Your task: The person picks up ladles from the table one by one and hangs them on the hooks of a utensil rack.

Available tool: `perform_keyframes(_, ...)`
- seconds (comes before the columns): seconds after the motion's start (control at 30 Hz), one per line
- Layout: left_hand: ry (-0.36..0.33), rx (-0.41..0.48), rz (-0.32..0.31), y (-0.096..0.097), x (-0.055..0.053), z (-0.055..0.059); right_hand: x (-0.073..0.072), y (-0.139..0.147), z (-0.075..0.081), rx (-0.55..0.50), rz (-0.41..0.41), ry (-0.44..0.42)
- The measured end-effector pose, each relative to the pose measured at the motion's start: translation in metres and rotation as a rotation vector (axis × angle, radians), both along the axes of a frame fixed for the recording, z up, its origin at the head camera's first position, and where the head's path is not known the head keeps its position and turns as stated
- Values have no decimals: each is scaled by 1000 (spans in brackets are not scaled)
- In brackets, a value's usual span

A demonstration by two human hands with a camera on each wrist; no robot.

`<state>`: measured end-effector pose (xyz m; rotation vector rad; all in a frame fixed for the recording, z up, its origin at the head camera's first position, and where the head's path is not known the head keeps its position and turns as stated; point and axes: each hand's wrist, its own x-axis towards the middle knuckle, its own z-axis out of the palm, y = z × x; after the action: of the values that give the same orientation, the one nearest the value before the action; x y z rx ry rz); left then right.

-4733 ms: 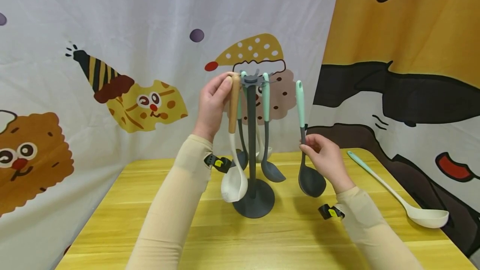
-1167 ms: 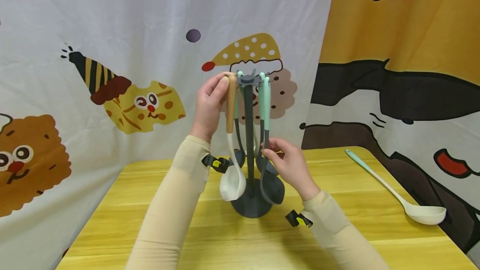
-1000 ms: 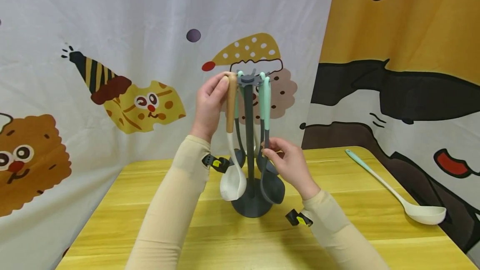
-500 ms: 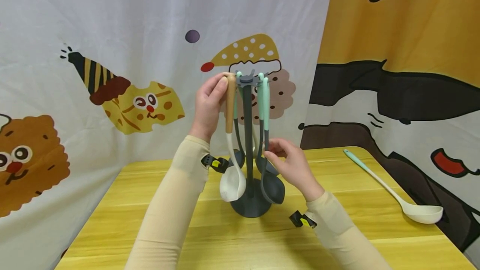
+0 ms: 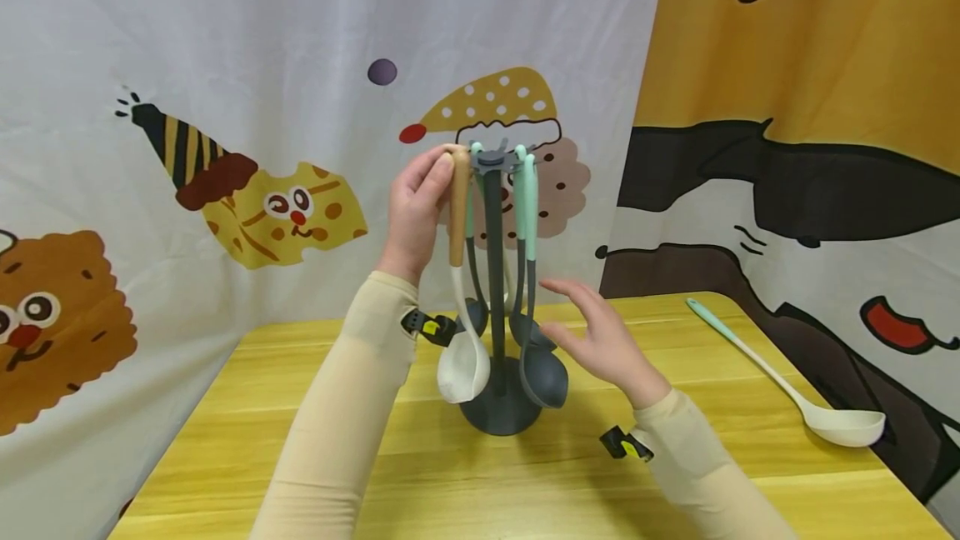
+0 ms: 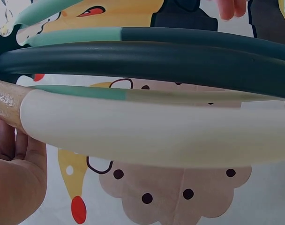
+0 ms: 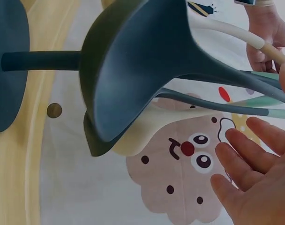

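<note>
A dark grey utensil stand [image 5: 495, 273] with a round base and hooked top stands upright on the table. My left hand [image 5: 422, 198] pinches the top of the wooden handle of a white ladle [image 5: 463, 367] at the stand's hooks. From the right of the stand hangs a dark ladle [image 5: 546, 377] with a mint handle. Beside its shaft, apart from it, my right hand [image 5: 607, 347] has its fingers spread and holds nothing; the right wrist view shows its fingers [image 7: 248, 164] clear of the ladles. More mint-handled utensils, partly hidden, hang behind.
A white ladle with a mint handle [image 5: 757, 357] lies on the right side of the wooden table [image 5: 315, 407]. A printed cloth [image 5: 315, 23] with cartoon figures hangs behind the table.
The dark ladle went leftward onto the stand in my right hand. That hand has since let go and drawn back to the right. The left hand keeps its hold on the white ladle.
</note>
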<state>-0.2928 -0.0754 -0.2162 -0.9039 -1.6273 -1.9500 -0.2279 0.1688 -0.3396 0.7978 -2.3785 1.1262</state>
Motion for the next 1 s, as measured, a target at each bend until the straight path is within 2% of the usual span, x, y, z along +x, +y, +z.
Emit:
perform_keyframes(0.4,-5,-19,23,-1,2,0,-3,12,-12,110,70,52)
perform_keyframes(0.63,-11,-29,26,-1,3,0,-4,19,-18,170,95,52)
perform_keyframes(1.0,-3,-25,24,-1,3,1,-6,34,-28,335,50,18)
